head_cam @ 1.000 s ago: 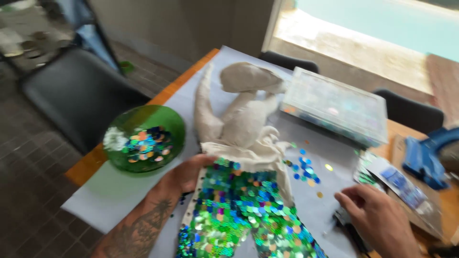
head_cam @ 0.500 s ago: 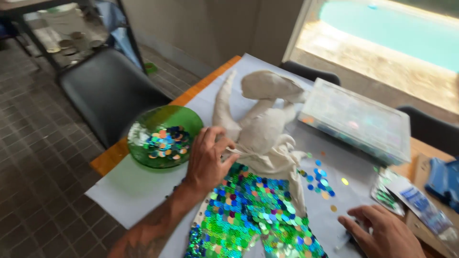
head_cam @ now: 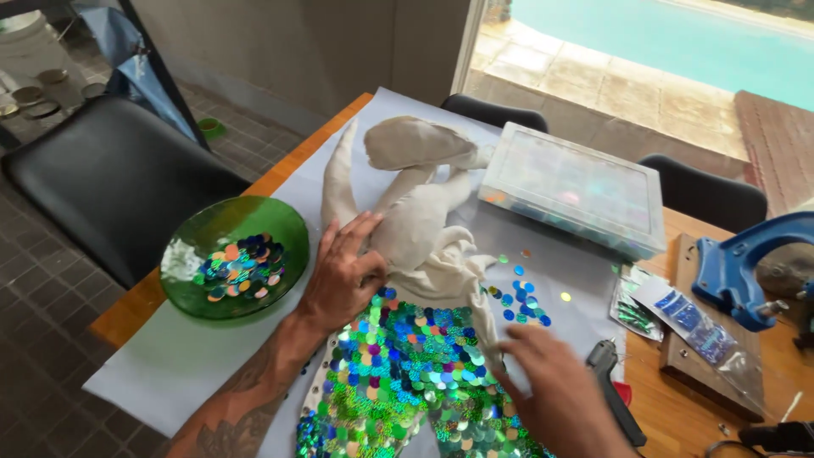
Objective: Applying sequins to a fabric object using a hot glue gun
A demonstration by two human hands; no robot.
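Observation:
A pale cloth figure (head_cam: 424, 212) lies on a grey sheet (head_cam: 178, 356); its lower part is covered in green and blue sequins (head_cam: 407, 373). My left hand (head_cam: 343, 271) rests flat on the cloth at the edge of the sequinned part, fingers spread. My right hand (head_cam: 551, 382) hovers over the right side of the sequinned part, fingers loosely bent, blurred, with nothing seen in it. Loose sequins (head_cam: 517, 297) lie scattered on the sheet just beyond it.
A green glass bowl (head_cam: 212, 229) with sequins stands at the left. A clear compartment box (head_cam: 577, 187) sits at the back. A glue gun (head_cam: 615, 390), sequin packets (head_cam: 678, 314) and a blue tool (head_cam: 746, 263) lie on the right. Black chairs surround the wooden table (head_cam: 127, 314).
My left hand slid up from the sequins onto the pale cloth. My right hand moved left from the table's right side over the sequinned part. The view shifted.

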